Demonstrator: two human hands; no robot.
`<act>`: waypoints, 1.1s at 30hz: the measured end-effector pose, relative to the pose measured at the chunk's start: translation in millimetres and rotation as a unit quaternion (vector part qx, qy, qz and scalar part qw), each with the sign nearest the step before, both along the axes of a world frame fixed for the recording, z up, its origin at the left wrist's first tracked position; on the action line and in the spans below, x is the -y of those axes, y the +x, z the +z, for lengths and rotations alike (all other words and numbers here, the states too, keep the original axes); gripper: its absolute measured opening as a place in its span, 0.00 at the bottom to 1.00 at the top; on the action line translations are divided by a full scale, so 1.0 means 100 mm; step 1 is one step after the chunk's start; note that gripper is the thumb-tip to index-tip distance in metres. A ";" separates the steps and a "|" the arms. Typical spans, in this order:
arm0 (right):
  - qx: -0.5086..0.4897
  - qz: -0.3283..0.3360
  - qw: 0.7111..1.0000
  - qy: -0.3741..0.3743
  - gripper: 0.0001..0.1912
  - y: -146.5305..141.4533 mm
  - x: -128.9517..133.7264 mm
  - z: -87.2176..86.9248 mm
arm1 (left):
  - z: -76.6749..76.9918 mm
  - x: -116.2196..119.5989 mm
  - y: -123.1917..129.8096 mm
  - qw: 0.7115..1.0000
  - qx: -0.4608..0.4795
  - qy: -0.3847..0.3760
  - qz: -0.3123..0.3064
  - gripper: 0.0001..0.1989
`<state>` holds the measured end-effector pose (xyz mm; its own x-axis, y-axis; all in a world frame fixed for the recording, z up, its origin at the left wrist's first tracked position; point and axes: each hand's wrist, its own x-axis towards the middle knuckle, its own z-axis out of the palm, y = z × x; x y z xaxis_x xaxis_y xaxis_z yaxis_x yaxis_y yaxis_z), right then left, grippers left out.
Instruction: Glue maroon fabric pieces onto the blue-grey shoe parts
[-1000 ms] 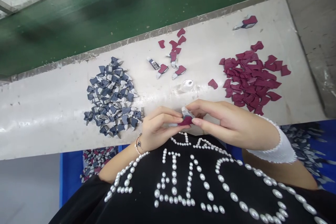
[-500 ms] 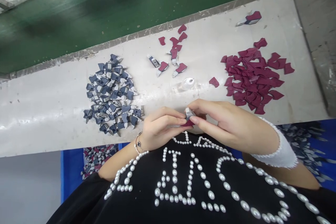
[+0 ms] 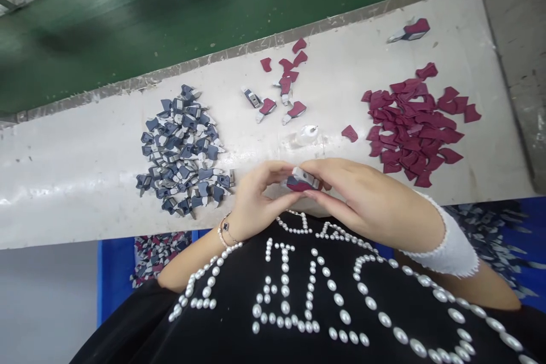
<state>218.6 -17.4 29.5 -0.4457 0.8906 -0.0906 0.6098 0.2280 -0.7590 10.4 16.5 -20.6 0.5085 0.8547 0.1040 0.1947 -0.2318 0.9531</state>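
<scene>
Between both hands, near the table's front edge, is a small grey and navy part (image 3: 303, 178) with a maroon piece (image 3: 298, 185) along its lower side. My left hand (image 3: 260, 199) pinches its left end between thumb and fingers. On the right end, the thumb and fingertips of my right hand (image 3: 354, 196) are closed. To the left lies a heap of grey and navy parts (image 3: 183, 151); to the right, a heap of flat maroon pieces (image 3: 413, 125). Several loose maroon pieces and parts, some with maroon on them, lie behind my hands.
The white table (image 3: 85, 165) has a green surface (image 3: 170, 11) along its far side. Below the front edge are a blue bin (image 3: 114, 273) with mixed parts at left and another blue bin (image 3: 535, 227) with dark and grey parts at right. One assembled part (image 3: 412, 30) lies far right.
The held part has turned and shows more of its grey and navy body with maroon beneath. My left thumb and fingers have moved apart around its end; the view has shifted slightly.
</scene>
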 end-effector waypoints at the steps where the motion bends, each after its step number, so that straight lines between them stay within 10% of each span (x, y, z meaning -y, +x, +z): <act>1: 0.010 0.006 1.000 0.007 0.13 0.00 0.00 -0.01 | 0.03 -0.01 -0.01 0.999 -0.029 -0.011 -0.016 0.16; 17: 0.016 0.085 0.996 0.029 0.17 0.08 -0.04 -0.02 | 0.11 -0.06 0.04 0.985 -0.088 -0.141 -0.053 0.14; 33: 0.065 0.051 0.996 0.032 0.10 -0.02 -0.01 -0.04 | 0.17 -0.04 -0.06 0.966 -0.191 0.018 -0.173 0.07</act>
